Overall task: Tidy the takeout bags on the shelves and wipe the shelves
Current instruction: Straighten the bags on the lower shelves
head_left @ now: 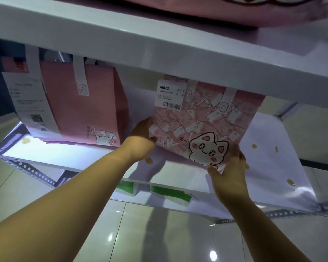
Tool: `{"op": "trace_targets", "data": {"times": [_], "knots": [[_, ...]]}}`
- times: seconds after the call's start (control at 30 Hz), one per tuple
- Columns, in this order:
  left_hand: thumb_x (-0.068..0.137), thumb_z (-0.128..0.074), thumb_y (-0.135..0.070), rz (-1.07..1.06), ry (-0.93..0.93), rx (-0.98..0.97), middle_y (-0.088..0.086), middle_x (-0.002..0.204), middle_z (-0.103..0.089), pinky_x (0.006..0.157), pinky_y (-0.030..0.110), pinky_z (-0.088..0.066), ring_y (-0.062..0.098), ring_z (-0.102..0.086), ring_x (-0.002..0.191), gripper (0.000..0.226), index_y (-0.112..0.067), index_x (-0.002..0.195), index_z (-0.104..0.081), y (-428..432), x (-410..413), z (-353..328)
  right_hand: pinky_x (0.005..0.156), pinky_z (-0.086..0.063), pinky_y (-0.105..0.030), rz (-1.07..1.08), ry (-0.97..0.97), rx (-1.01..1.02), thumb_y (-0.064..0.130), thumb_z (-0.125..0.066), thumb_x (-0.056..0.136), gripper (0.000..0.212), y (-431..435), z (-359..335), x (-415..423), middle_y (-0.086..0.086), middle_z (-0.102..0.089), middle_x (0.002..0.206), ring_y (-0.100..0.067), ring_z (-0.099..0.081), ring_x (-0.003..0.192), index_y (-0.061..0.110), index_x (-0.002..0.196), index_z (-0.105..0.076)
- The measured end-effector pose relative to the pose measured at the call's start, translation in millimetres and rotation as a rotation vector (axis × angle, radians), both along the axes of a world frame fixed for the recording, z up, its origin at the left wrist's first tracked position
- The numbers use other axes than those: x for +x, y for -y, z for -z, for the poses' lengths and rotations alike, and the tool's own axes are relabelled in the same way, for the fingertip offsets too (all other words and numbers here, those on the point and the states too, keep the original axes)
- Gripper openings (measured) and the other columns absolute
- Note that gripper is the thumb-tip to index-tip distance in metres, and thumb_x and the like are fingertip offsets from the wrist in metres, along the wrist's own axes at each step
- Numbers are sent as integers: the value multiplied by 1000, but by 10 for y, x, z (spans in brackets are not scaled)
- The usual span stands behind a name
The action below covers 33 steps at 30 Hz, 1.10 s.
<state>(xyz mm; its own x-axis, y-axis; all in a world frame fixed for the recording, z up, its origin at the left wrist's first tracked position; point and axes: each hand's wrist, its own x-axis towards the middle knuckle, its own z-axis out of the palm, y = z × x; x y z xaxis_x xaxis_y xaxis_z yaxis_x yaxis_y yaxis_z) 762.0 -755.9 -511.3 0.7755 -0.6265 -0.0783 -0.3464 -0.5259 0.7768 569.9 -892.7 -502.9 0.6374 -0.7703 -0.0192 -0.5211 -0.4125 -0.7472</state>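
Note:
A pink takeout bag with a white cartoon cat (pixel 201 127) and a white label reading J8022 stands tilted on the middle white shelf (pixel 269 159). My left hand (pixel 142 137) grips its lower left edge. My right hand (pixel 229 167) grips its lower right corner, thumb on the front face. A second, plain pink takeout bag (pixel 83 108) with a long receipt stands on the same shelf to the left, apart from my hands. The top of the cat bag is hidden behind the upper shelf.
The upper white shelf (pixel 159 53) crosses the view above, carrying another pink bag (pixel 235 10). Small yellow spots (pixel 254 146) dot the middle shelf at right. Green and white bags (pixel 169 191) show on a lower level. Perforated metal rails (pixel 32 171) frame the rack over a glossy tiled floor.

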Motion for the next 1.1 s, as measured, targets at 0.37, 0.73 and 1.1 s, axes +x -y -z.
{"op": "trace_targets", "data": {"times": [0.37,0.73,1.1], "knots": [[86,-61,-12,-59,-7,-90,1,119,-53,58,14,-44,24,-62,90,41,-20,124,-47,-199,-143,-33,104,-28,-29,-4,26,-4,11,-67,81,68,-23,-105,-121,-6,-39,136,-16,-32,126,20,140,-33],[86,-64,-22,-132,-113,-123,-10,104,-62,73,17,-45,2,-59,94,20,-29,104,-58,-1140,-777,88,78,-45,-9,31,135,112,15,-59,87,28,-771,145,-322,3,-60,114,-5,-56,97,16,115,-59],[85,-64,-22,-168,-103,-65,-15,97,-62,63,5,-39,-11,-56,90,18,-32,98,-58,-1948,-678,1421,76,-49,-18,-199,84,167,14,-63,84,17,-1671,1508,69,6,-66,92,-5,-61,83,29,91,-61]]}}
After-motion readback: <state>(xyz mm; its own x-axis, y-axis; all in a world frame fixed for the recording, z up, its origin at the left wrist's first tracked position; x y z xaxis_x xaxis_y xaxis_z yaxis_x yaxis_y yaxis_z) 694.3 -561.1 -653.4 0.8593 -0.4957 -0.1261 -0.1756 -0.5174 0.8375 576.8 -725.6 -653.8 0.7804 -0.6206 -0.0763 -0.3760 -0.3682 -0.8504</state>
